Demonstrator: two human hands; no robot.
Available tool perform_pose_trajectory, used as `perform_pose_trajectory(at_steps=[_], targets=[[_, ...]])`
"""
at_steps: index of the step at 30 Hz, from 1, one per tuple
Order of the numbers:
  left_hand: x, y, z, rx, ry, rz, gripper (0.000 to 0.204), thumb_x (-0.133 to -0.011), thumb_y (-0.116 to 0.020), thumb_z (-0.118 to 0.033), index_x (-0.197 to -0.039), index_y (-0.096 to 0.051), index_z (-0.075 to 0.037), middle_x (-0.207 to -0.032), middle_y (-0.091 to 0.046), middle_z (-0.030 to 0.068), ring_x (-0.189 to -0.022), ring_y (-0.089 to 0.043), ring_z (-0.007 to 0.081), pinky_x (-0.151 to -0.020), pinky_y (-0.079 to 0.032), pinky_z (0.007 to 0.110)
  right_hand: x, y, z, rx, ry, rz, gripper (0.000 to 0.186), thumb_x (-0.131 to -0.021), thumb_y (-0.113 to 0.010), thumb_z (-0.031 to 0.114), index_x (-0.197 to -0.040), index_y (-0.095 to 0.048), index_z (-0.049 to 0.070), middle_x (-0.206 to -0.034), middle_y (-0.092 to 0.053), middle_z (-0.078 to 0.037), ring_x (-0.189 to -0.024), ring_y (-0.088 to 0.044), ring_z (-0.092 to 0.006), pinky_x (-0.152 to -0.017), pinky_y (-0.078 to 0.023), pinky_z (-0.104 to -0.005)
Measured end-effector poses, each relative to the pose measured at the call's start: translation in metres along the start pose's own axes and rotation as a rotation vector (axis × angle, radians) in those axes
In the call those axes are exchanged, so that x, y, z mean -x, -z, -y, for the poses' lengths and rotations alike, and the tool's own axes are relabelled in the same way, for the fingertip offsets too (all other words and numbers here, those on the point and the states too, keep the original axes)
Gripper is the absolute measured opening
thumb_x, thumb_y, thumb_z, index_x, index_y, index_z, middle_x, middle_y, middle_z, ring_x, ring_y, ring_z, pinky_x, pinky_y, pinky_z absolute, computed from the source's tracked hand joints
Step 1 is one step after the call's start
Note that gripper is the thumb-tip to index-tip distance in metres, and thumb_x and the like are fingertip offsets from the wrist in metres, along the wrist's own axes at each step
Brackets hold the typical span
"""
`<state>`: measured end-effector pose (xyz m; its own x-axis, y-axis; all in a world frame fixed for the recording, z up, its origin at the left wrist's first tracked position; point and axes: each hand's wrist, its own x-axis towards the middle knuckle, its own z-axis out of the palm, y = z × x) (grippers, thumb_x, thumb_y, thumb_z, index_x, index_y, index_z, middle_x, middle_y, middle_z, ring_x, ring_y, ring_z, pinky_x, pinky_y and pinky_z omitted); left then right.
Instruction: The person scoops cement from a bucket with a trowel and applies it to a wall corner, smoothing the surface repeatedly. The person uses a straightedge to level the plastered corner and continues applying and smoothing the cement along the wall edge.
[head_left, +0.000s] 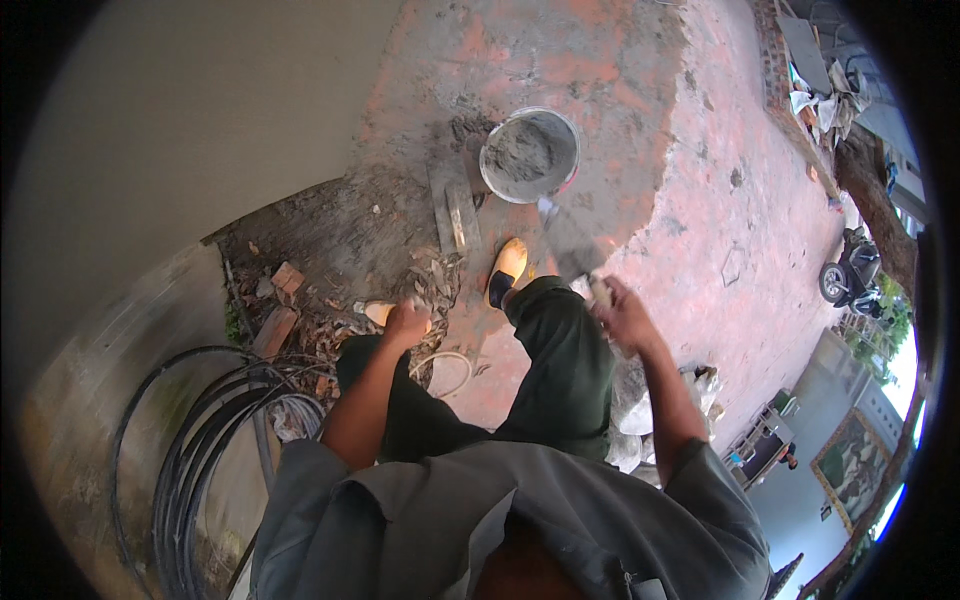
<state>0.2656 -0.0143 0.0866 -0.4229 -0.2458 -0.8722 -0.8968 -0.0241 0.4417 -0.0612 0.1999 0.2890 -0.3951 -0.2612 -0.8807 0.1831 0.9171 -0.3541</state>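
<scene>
In my right hand (628, 318) is the handle of a trowel (572, 242). Its blade is smeared by motion and points forward, toward the bucket. The round bucket (574, 132), partly filled with wet grey mortar (520, 150), stands on the floor ahead of my feet. My left hand (406, 326) hangs over my left knee with its fingers curled closed, and nothing shows in it. A flat board (452, 215) smeared with mortar lies left of the bucket.
A bare wall (190, 110) rises on the left. Coiled black hose (190, 480), bricks (288, 278) and dry leaves (345, 295) lie at its foot. White sacks (632, 410) sit by my right leg. Reddish floor (720, 200) stretches right toward a parked motorbike (850, 272).
</scene>
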Motion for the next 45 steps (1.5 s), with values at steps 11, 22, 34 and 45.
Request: perform_pose_trajectory(at_steps=[11, 22, 34, 45], targets=[[-0.178, 0.003, -0.027, -0.034, 0.014, -0.136, 0.060, -0.090, -0.056, -0.040, -0.129, -0.048, 0.004, -0.127, -0.055, 0.0280, -0.117, -0.054, 0.0417, -0.098, -0.043, 0.047, -0.248, 0.015, -0.115, -0.274, -0.214, -0.324, 0.029, -0.093, -0.059, 0.028, -0.111, -0.049, 0.007, -0.070, -0.054, -0.008, -0.049, -0.054, -0.0177, -0.042, -0.046, -0.0323], [-0.295, -0.074, -0.024, 0.089, -0.089, -0.227, 0.075, -0.083, -0.064, -0.045, -0.132, -0.044, 0.008, -0.119, -0.059, 0.0283, -0.112, -0.058, 0.0398, -0.096, -0.046, 0.044, -0.429, -0.043, -0.286, 0.789, 0.317, -0.196, 0.041, -0.087, -0.056, 0.032, -0.122, -0.060, 0.012, -0.106, -0.068, -0.014, -0.099, -0.062, -0.0346, -0.087, -0.049, -0.0449], [-0.330, -0.121, -0.011, 0.154, -0.180, -0.609, 0.039, -0.087, -0.057, -0.017, -0.117, -0.043, 0.003, -0.112, -0.057, 0.0283, -0.106, -0.056, 0.0461, -0.089, -0.046, 0.052, -0.470, 0.009, -0.043, 0.320, 0.690, -0.483, 0.042, -0.097, -0.050, 0.026, -0.123, -0.056, -0.007, -0.110, -0.066, -0.020, -0.103, -0.063, -0.0290, -0.091, -0.047, -0.0371], [-0.300, -0.057, -0.011, 0.609, -0.161, -0.767, 0.063, -0.090, -0.054, -0.040, -0.128, -0.046, 0.009, -0.114, -0.059, 0.0308, -0.106, -0.058, 0.0426, -0.091, -0.046, 0.046, -0.563, -0.064, -0.054, 0.526, 0.482, -0.350, 0.077, -0.090, -0.054, 0.053, -0.136, -0.042, -0.008, -0.130, -0.051, -0.032, -0.122, -0.049, -0.0436, -0.105, -0.036, -0.0425]])
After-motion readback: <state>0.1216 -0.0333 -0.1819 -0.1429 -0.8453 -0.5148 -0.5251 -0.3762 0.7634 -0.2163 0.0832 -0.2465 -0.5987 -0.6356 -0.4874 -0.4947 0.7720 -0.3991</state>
